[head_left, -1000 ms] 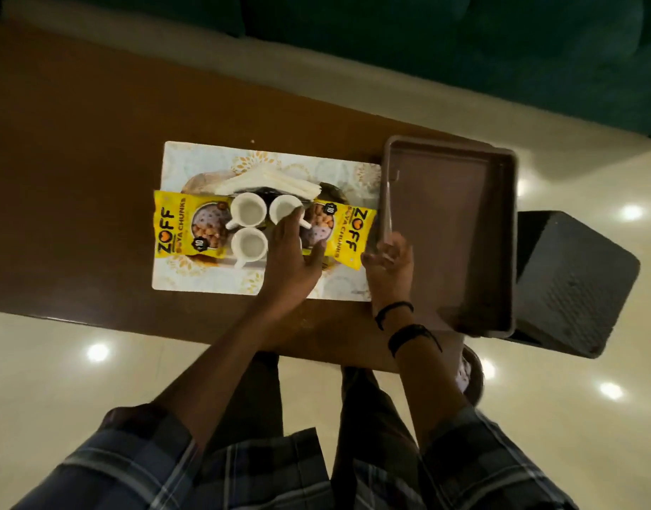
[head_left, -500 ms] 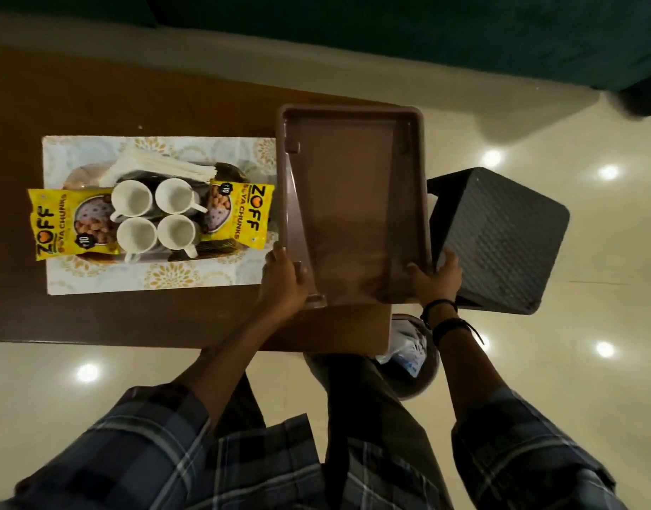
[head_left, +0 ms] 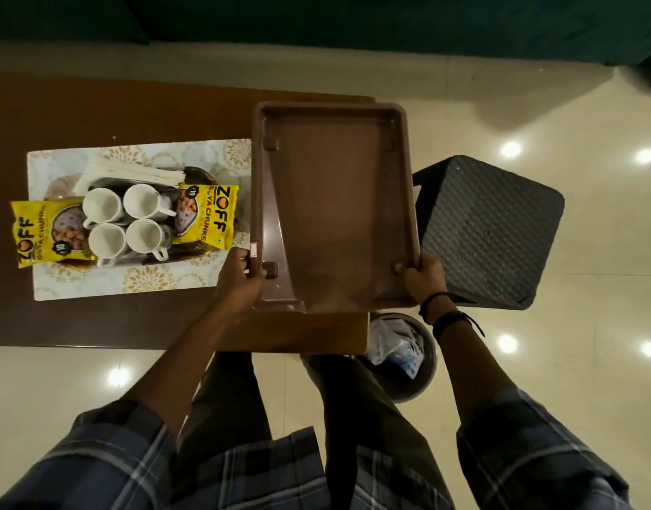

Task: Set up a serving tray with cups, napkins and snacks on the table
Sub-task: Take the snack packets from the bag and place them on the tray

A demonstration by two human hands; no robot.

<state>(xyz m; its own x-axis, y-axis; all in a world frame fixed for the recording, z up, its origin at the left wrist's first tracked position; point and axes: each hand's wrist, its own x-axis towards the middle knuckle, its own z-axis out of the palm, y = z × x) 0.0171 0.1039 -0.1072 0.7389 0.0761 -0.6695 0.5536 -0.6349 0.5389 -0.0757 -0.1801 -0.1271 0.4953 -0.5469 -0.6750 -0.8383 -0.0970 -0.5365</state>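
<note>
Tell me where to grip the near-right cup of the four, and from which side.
On the near-right cup, pinch the handle from the near side: it sticks out that way, free, while other cups crowd its left and far sides and a yellow packet lies on its right.

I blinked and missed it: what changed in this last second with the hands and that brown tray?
The left hand left the four white cups and took hold of the near left corner of the brown plastic tray. The right hand shifted from the tray's left edge to its near right corner, so both now hold it. The cups, yellow snack packets and white napkins stayed put.
</note>
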